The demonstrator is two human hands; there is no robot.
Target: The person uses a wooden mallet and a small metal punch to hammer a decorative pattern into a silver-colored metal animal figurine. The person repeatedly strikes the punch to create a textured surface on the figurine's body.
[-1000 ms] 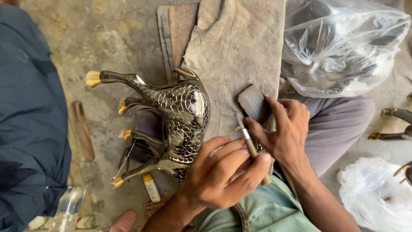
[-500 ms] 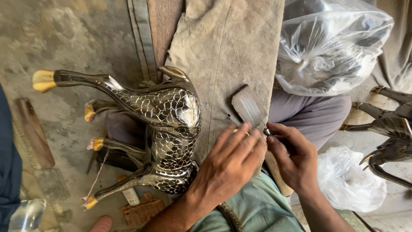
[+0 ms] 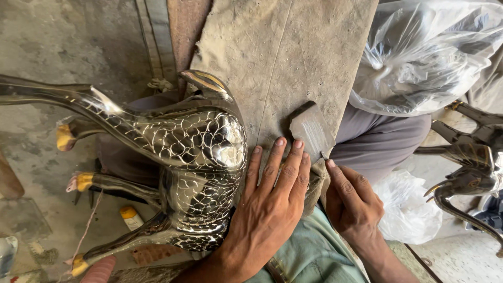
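Resting flat beside the metal animal figure point(image 3: 178, 157), your left hand point(image 3: 267, 204) lies with its fingers point(image 3: 285, 162) spread and straight on the worn cloth pad point(image 3: 283, 57) over your lap, its thumb side against the figure's engraved, mirror-bright body. It grips nothing; it steadies. Just to the right, your right hand point(image 3: 353, 204) is curled, its forefinger tip touching the lower corner of a small flat metal block point(image 3: 312, 131) that lies tilted on the pad. Whether the other fingers pinch a slim tool under the palm cannot be told.

Judging from this, the work in hand is fine surface work on the figure. To do it well, press the left palm firmly so the polished body cannot roll, and keep fingertips off the shine where you can.

The figure lies on its side across your knees, neck stretching left, its yellow-capped legs point(image 3: 78, 181) pointing down-left over the dusty floor point(image 3: 47, 52). Farther off, a clear plastic bag point(image 3: 435, 57) bulges at upper right, and another dark metal figure point(image 3: 466, 173) stands at the right edge.
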